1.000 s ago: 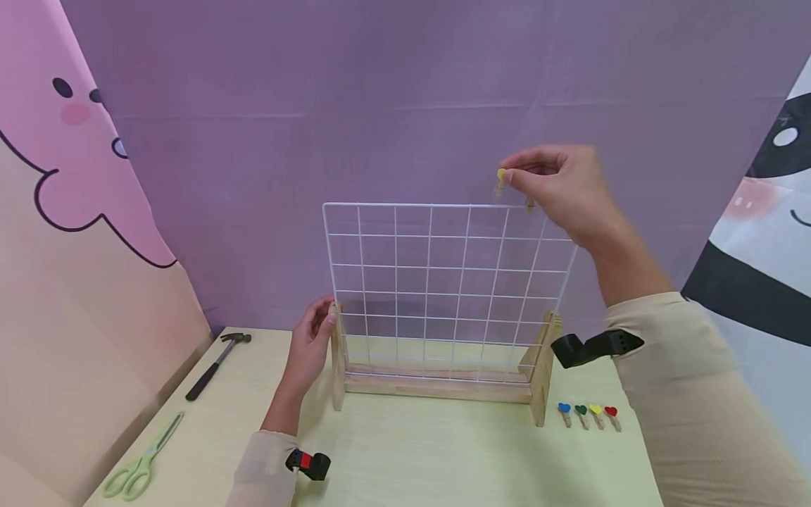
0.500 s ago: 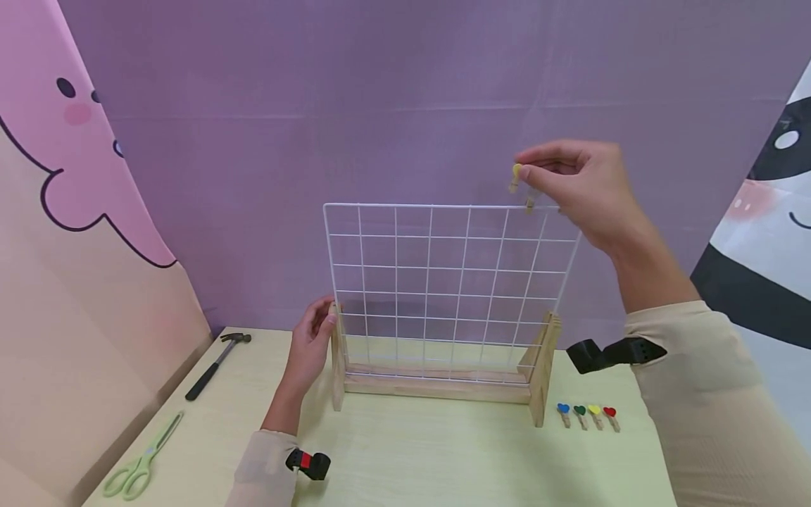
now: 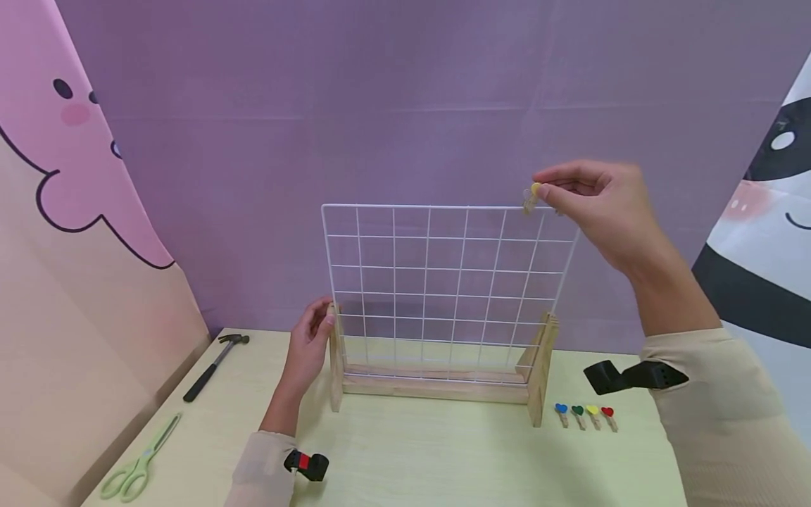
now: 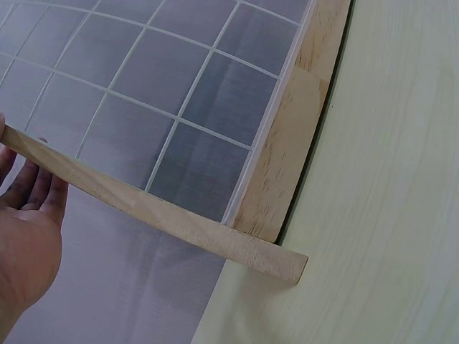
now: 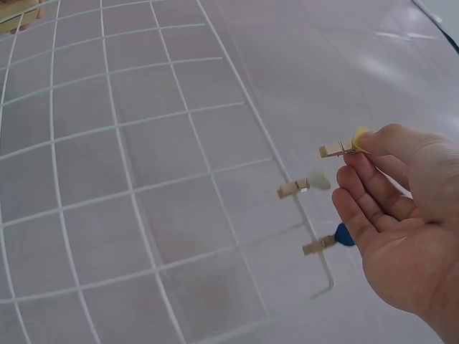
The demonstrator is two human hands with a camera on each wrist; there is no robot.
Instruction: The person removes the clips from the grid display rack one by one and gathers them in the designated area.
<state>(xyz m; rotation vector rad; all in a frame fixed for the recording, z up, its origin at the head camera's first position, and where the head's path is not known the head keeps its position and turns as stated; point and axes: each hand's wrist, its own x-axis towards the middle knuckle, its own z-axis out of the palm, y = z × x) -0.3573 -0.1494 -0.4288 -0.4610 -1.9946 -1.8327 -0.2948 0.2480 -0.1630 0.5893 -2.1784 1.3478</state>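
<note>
My right hand (image 3: 602, 204) pinches a small wooden clothespin with a yellow heart (image 5: 358, 140) between thumb and fingers. It is just above the top wire of a white wire grid (image 3: 412, 206), apart from it in the right wrist view. Two clothespins are clipped on that wire near its right corner: one with a white heart (image 5: 319, 180), one with a blue heart (image 5: 345, 235). The grid stands upright in a wooden stand (image 3: 437, 389). Down at the left, my left hand (image 3: 307, 352) grips the stand's left upright (image 4: 215, 240), fingers partly behind it.
Several heart clothespins (image 3: 592, 410) in blue, green, yellow and red lie in a row right of the stand. A claw hammer (image 3: 217, 366) and green scissors (image 3: 142, 465) lie on the table (image 3: 437, 458) at the left. A purple cloth (image 3: 405, 105) hangs behind.
My right hand has moved right with the yellow clothespin, and lately down closer to the top wire. The left hand has stayed on the upright.
</note>
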